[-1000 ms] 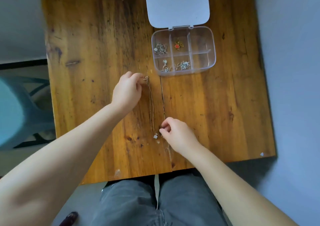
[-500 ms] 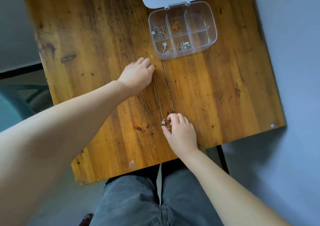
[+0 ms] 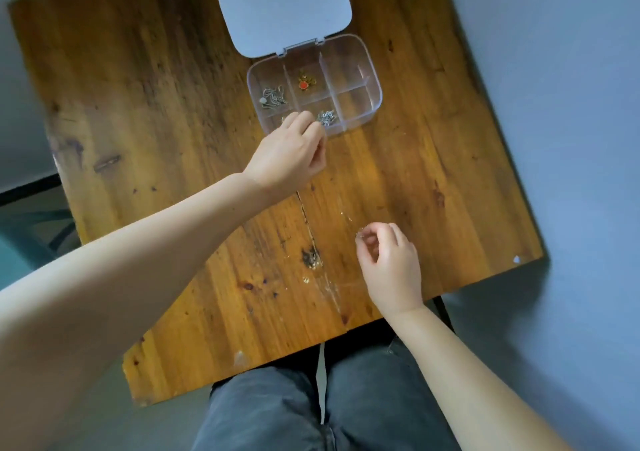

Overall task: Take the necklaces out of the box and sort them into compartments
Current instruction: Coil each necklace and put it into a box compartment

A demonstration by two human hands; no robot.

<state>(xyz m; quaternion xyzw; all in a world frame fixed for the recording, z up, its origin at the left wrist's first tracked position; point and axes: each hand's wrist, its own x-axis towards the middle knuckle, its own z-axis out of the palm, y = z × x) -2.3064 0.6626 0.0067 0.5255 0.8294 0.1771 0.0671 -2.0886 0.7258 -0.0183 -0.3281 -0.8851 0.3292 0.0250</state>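
A clear plastic box with several compartments lies open at the table's far side, its white lid folded back. In its compartments lie a silver necklace, a red-pendant necklace and another silver necklace. My left hand is at the box's near-left corner, its fingers closed on one end of a thin chain necklace. The chain is blurred and runs down to my right hand, which pinches its pendant end just above the table.
The wooden table has a seam down its middle and dark knots near the front. Its front edge is just above my lap in grey trousers. Grey floor shows on the right and a teal chair on the left.
My left hand has carried its end of the chain up to the box's near-left corner. My right hand has lifted the pendant end off the table. The view has shifted.
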